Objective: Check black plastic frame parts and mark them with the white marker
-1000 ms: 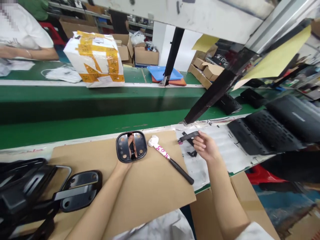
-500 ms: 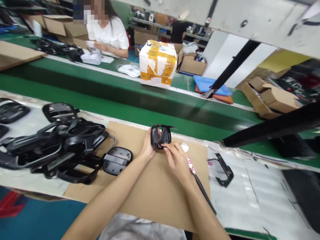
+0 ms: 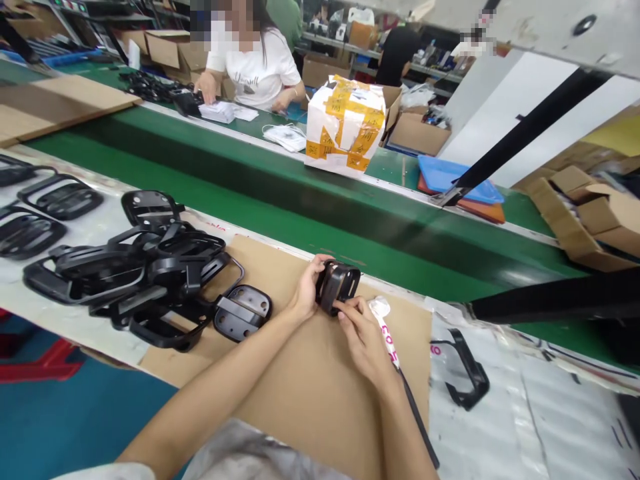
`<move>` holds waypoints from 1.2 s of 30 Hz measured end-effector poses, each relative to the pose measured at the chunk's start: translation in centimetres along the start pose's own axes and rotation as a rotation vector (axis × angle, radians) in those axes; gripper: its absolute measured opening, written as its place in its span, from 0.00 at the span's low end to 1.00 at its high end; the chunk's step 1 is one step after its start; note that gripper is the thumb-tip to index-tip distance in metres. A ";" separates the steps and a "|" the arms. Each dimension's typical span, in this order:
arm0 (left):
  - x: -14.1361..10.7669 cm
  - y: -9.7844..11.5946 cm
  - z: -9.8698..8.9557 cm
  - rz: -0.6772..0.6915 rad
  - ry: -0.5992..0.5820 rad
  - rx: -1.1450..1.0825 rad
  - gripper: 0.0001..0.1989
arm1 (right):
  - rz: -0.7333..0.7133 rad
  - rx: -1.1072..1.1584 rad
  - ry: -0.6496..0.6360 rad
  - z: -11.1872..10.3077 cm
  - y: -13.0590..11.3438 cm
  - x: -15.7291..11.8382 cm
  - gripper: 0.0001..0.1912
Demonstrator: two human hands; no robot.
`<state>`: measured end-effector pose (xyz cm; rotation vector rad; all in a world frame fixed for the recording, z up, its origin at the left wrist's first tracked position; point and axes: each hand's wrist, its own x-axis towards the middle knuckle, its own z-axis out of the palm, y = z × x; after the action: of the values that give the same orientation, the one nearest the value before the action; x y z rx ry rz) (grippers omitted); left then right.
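Note:
A black plastic bracket (image 3: 340,285) is held up above the cardboard sheet (image 3: 300,393). My left hand (image 3: 306,290) grips its left side, fingers wrapped round it. The fingers of my right hand (image 3: 357,327) are pinched at its lower right edge. Left of my hands, a flat black plate with a crossbar (image 3: 243,312) rests beside a heap of black brackets (image 3: 135,267). Right of my right hand lies a tool with a black handle and a white wrapped end (image 3: 391,340). Another black bracket (image 3: 470,370) sits on the white table surface (image 3: 510,400).
Beyond the table runs a green conveyor belt (image 3: 250,200). A taped white box (image 3: 345,127) and blue tray (image 3: 460,179) stand on its far side. A seated person in a white shirt (image 3: 253,70) faces this way. A black post (image 3: 555,297) juts in from the right.
The held bracket has turned, showing its side more. The whole view has shifted and tilted. The person across has moved one hand onto the white stack and the other apart from it.

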<state>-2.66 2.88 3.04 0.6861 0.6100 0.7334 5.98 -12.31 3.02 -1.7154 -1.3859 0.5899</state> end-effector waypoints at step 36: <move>-2.0 2.0 1.5 -0.701 -0.402 -0.111 0.24 | 0.028 0.444 0.300 0.6 0.5 0.2 0.51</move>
<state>-3.58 1.97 5.95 0.4504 0.3925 -0.0280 5.88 -12.02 2.31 -1.3969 -0.9383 0.5775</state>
